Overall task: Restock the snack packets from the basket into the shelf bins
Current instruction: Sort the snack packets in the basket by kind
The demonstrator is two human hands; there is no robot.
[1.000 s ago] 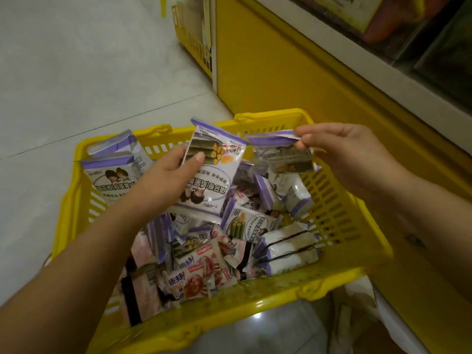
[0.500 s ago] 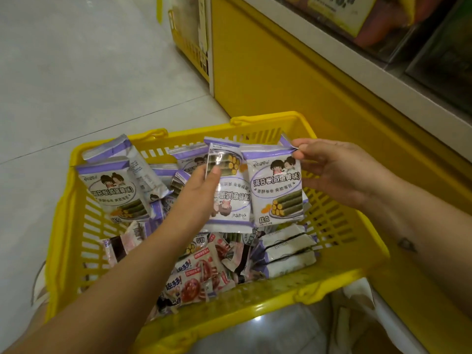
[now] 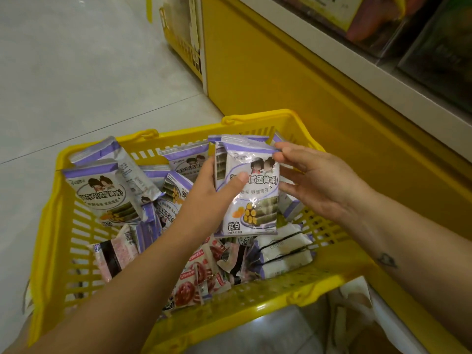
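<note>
A yellow plastic basket [image 3: 61,254] holds several snack packets. My left hand [image 3: 212,190] grips a small stack of purple-and-white seaweed roll packets [image 3: 255,200] above the basket, thumb pressed on the front one. My right hand [image 3: 314,180] touches the top right corner of the front packet with its fingertips; the other fingers are spread loosely. More purple packets [image 3: 102,190] lie at the basket's left, red-printed packets [image 3: 196,277] at the front, white packets [image 3: 283,254] at the right.
A yellow shelf base [image 3: 306,85] stands right behind the basket, with a white shelf ledge [image 3: 383,80] and clear bins above it at the top right. Grey tiled floor [image 3: 76,72] spreads to the left. Another yellow rack [image 3: 184,42] stands farther back.
My right hand brought its packet over onto the one in my left hand, and the left thumb now clamps both together. The right hand's pinch has loosened to a fingertip touch.
</note>
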